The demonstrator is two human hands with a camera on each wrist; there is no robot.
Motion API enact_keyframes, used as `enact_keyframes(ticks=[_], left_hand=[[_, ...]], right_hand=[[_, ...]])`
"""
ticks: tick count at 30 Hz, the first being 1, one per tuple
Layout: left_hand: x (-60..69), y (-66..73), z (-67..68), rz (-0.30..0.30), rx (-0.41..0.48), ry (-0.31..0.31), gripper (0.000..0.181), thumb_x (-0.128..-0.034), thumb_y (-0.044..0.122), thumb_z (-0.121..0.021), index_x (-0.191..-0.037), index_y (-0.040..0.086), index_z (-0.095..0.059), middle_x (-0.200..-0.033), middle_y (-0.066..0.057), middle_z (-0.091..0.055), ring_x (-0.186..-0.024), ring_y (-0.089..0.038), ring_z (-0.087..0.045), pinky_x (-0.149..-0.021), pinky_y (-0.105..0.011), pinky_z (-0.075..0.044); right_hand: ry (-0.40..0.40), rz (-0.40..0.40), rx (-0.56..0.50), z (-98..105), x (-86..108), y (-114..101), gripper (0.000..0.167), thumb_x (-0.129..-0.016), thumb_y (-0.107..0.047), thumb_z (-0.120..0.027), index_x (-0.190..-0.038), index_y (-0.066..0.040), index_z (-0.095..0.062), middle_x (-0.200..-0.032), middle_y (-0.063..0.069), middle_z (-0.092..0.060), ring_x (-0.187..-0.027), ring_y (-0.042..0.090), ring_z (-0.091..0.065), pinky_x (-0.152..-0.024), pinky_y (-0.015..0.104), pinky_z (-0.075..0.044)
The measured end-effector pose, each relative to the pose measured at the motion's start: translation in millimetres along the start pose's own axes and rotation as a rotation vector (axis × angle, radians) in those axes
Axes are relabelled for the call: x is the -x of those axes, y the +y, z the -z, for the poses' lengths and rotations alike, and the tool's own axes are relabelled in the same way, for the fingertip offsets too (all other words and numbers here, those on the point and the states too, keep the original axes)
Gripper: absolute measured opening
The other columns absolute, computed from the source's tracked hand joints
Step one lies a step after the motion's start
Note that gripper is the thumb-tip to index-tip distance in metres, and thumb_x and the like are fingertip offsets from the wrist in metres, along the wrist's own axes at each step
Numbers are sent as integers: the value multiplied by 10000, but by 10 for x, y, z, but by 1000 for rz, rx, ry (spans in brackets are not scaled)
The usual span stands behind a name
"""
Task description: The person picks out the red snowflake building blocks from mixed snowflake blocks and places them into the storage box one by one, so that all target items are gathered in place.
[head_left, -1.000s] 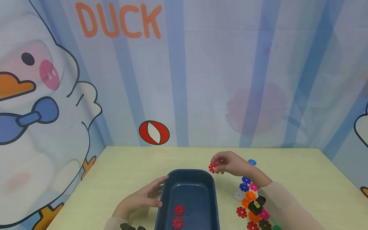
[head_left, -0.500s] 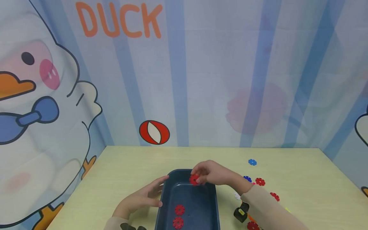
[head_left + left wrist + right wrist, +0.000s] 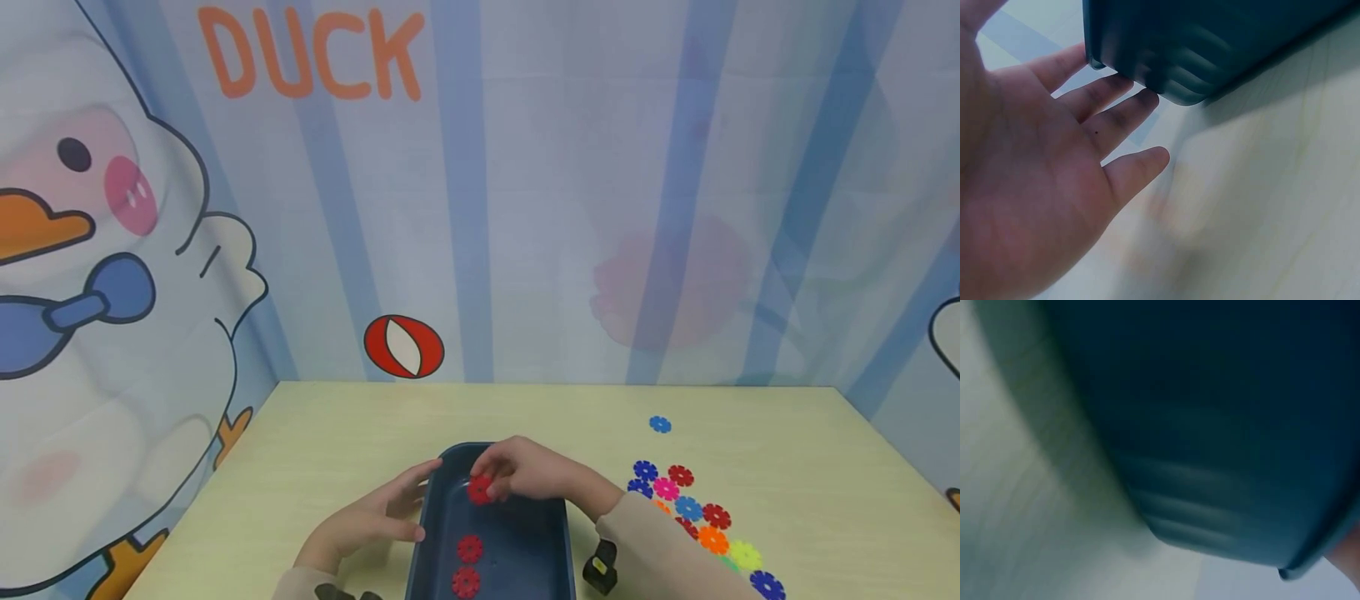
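Note:
A dark blue tray [image 3: 517, 542] stands on the table. Over its far part, my right hand [image 3: 528, 471] pinches a red snowflake disc [image 3: 480, 490] between thumb and fingers. Two more red snowflake discs [image 3: 468, 565] lie on the tray floor, nearer to me. My left hand [image 3: 375, 512] rests with spread fingers against the tray's left side. In the left wrist view the fingers [image 3: 1113, 122] touch the outer wall of the tray [image 3: 1172, 50]. The right wrist view is mostly filled by the tray's outer wall [image 3: 1210, 456]; only a sliver of the right hand [image 3: 1349, 555] shows there.
Right of the tray, loose snowflake discs in several colours lie on the pale table [image 3: 337, 433], among them an orange disc [image 3: 713, 540] and a lone blue disc [image 3: 660, 424] farther back. The right sleeve [image 3: 667, 550] covers part of them. A printed curtain [image 3: 540, 167] hangs behind the table.
My right hand has carried the red snowflake disc leftward from beside the tray to above its inside, and lower. The left hand and the tray have stayed in place.

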State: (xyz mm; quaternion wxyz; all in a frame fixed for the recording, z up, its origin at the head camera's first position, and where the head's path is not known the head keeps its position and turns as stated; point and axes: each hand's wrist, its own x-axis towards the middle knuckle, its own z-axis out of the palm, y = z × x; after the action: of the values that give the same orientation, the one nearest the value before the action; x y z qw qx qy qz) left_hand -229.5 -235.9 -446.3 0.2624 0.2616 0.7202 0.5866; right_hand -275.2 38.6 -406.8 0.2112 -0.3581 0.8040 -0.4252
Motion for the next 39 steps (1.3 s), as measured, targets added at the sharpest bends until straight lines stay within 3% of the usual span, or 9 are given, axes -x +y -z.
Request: enact_keyframes(ticks=[18, 25, 39], left_hand=[[9, 7, -4, 0, 17, -5, 827, -908, 185, -636, -1549, 106, -120, -1589, -212, -109, -1434, -469, -122, -1125, -597, -226], [2, 8, -8, -4, 26, -12, 824, -908, 174, -635, -1549, 107, -121, -1592, -212, -90, -1437, -467, -113, -1126, -586, -234], [2, -2, 6, -10, 24, -16, 824, -915, 195, -632, -1550, 104, -114, -1595, -205, -85, -1439, -462, -112, -1132, -581, -223]], right_hand=[[-15, -35, -10, -121, -118, 55, 245, -850, 73, -634, -1087, 19, -666, -852, 69, -678, -677, 147, -633, -643, 315, -560], [-47, -93, -20, -164, -163, 64, 253, -822, 115, -629, -1051, 21, -681, -800, 70, -669, -667, 176, -645, -632, 324, -564], [-74, -117, 114, -207, -193, 90, 243, -813, 83, -662, -1037, -2, -703, -767, 34, -678, -616, 118, -619, -589, 245, -519]])
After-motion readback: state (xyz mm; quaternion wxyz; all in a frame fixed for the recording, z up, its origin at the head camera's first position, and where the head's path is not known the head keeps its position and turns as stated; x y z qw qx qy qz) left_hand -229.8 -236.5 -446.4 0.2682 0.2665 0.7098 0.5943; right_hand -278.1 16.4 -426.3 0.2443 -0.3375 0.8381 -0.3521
